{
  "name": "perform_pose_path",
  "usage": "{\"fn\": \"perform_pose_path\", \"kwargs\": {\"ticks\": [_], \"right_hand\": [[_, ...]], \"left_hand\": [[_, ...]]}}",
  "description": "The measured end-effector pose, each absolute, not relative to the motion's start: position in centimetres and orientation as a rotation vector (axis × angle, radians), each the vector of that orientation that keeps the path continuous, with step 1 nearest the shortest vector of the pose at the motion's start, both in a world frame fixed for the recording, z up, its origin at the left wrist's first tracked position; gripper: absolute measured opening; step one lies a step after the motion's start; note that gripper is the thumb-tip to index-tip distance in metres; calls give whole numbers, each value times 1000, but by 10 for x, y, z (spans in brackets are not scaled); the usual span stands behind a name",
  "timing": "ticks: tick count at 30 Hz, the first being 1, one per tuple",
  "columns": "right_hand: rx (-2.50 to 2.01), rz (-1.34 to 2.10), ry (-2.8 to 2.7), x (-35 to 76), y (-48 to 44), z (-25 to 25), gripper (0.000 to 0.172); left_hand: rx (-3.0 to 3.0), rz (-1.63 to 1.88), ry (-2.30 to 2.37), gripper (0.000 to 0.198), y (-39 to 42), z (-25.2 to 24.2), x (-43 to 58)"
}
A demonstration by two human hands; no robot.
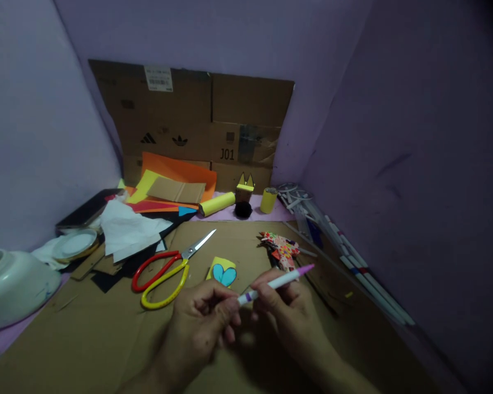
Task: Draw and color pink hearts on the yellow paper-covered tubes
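Observation:
Both my hands meet low in the middle over a brown cardboard sheet (107, 339). My right hand (290, 314) grips a white marker (277, 283) with a purple cap that points up and to the right. My left hand (199, 323) has its fingers curled and pinches the marker's lower end. Just beyond my hands lies a yellow paper piece with a blue heart (223, 272). A patterned folded paper figure (282, 250) sits to the right of it. Scissors (166, 271) with red and yellow handles lie to the left, with the blades pointing up and right.
A white bowl (12, 284) and a tape roll (74, 244) sit at the left. Coloured paper sheets (168, 189), a yellow roll (217, 203) and a small yellow cup (268, 200) lie before an upright cardboard panel (197, 120). Several markers (353, 257) line the right wall.

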State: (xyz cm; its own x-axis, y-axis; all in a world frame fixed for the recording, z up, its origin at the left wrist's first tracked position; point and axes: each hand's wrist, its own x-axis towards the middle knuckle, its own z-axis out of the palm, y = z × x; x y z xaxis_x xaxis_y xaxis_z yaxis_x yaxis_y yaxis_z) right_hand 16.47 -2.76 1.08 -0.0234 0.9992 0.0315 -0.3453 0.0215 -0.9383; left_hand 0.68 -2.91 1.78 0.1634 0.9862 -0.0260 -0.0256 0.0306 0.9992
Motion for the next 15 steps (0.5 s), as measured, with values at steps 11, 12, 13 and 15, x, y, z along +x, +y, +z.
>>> {"fn": "perform_pose_path", "kwargs": {"ticks": [11, 12, 13, 15], "right_hand": [[-1270, 1382, -1028, 153, -5, -6, 33], [-1271, 1378, -1026, 149, -4, -8, 29], [-1277, 1376, -1016, 145, -2, -10, 29], [-1292, 1382, -979, 140, 1, -12, 33]], "left_hand": [[1691, 713, 1800, 56, 21, 19, -18], [1714, 672, 1826, 56, 21, 18, -17], [1718, 646, 1841, 55, 21, 17, -15], [1679, 650, 1787, 50, 19, 14, -10]]}}
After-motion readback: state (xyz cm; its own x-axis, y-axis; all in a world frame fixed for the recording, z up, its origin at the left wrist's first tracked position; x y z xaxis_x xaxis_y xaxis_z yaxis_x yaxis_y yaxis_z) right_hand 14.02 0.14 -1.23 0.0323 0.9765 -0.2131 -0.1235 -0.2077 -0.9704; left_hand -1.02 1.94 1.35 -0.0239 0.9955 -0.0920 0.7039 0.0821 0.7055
